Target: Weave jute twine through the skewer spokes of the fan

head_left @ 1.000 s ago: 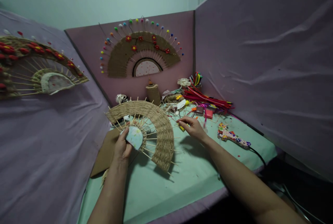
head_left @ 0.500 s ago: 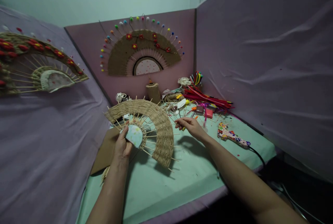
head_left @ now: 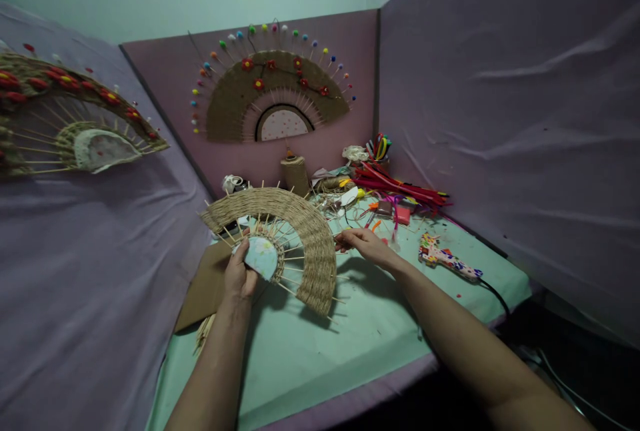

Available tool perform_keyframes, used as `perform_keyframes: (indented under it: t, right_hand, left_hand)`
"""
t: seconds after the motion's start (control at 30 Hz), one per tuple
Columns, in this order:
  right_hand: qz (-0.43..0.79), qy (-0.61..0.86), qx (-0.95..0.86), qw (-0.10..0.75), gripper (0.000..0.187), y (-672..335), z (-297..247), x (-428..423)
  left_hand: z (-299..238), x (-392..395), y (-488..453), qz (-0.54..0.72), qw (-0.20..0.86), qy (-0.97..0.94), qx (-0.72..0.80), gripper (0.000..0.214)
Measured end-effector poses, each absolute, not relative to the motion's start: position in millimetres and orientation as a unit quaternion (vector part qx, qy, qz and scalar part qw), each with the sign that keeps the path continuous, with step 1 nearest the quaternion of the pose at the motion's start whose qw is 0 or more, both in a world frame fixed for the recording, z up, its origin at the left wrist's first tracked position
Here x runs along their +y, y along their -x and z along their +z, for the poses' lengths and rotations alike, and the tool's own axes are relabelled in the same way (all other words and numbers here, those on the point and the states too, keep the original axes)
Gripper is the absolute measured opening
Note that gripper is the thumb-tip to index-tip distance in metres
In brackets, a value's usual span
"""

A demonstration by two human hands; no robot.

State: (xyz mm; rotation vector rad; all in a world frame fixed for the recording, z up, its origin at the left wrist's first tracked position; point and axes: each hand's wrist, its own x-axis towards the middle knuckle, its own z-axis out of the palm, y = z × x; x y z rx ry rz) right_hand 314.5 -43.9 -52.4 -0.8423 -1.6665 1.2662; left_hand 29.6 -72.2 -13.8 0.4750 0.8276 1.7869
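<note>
A woven fan (head_left: 317,244) of twisted cord on thin wooden sticks is held tilted above the table. My left hand (head_left: 241,276) grips its half-round centre (head_left: 261,256), covered in pale blue patterned cloth, with the thumb on top. The fingers behind the centre are mostly hidden. At the fan's right outer edge, the fingertips of my right hand (head_left: 367,245) are pinched together around a protruding stick end. Whether anything else small sits between those fingers I cannot tell.
A flower-patterned glue gun (head_left: 447,261) with a black cord lies at the right. Behind are a cord spool (head_left: 295,174), red pipe cleaners (head_left: 395,185) and scattered craft bits. Cardboard (head_left: 203,287) lies at the left. Decorated fans hang on the back panel (head_left: 230,107) and left cloth (head_left: 117,97).
My right fingertips have come closer to the fan's outer edge. The fan has shifted very slightly to the right in my left hand, and the view has tilted slightly.
</note>
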Motion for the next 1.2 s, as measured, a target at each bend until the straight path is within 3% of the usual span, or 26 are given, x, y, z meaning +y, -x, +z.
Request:
perform_keyframes:
  t: [0.27, 0.43, 0.63, 0.87, 1.2]
  right_hand:
    - [0.299, 0.381, -0.788, 0.381, 0.032, -315, -46, -52]
    - [0.206, 0.366, -0.812, 0.405, 0.022, -315, -47, -50]
    - [0.17, 0.397, -0.766, 0.477, 0.024, -317, -48, -46]
    - [0.253, 0.433, -0.622, 0.602, 0.028, -323, -40, -43]
    - [0.394, 0.335, -0.515, 0.684, 0.026, -324, -41, -34]
  left_hand:
    - [-18, -71, -25, 0.761, 0.492, -0.215, 0.363, 0.022]
    - [-16, -71, -27, 0.769, 0.471, -0.224, 0.369, 0.023]
    - [0, -53, -37, 0.784, 0.452, -0.236, 0.355, 0.022]
    - [17, -15, -68, 0.792, 0.476, -0.237, 0.301, 0.018]
    - [-7, 24, -85, 0.755, 0.588, -0.176, 0.231, 0.02]
